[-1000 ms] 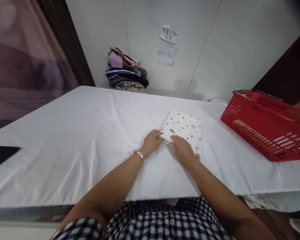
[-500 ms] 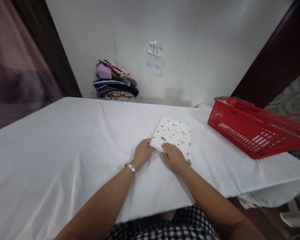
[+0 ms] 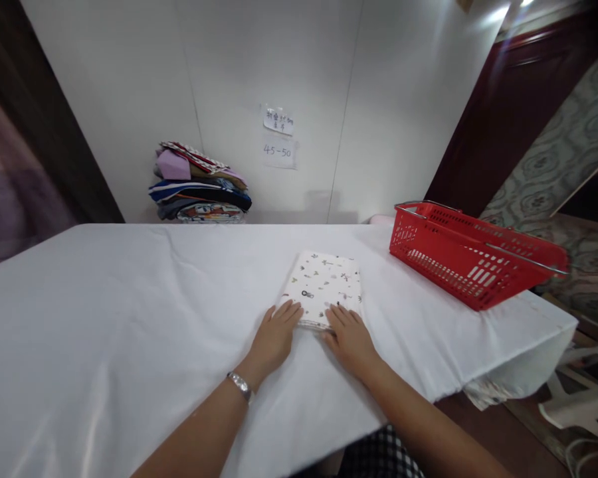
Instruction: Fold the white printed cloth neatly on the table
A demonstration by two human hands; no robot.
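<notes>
Where hands overlap, cloth edge hidden

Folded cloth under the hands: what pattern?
White folded cloth with small scattered dark prints; head view.

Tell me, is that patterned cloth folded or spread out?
Folded: the patterned cloth is a small neat rectangle with layered edges by both hands.

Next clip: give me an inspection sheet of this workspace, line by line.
Surface: table under a smooth white cloth.
Job's things: folded white printed fabric, flat on the cloth.
Clutter: red plastic basket at the right; stack of folded coloured clothes at the wall.
Hands: left hand and right hand flat, open, fingers on the fabric's near edge.
Cables: nothing seen.
Surroundings: white wall, two paper notes, dark wooden door at the right.
</notes>
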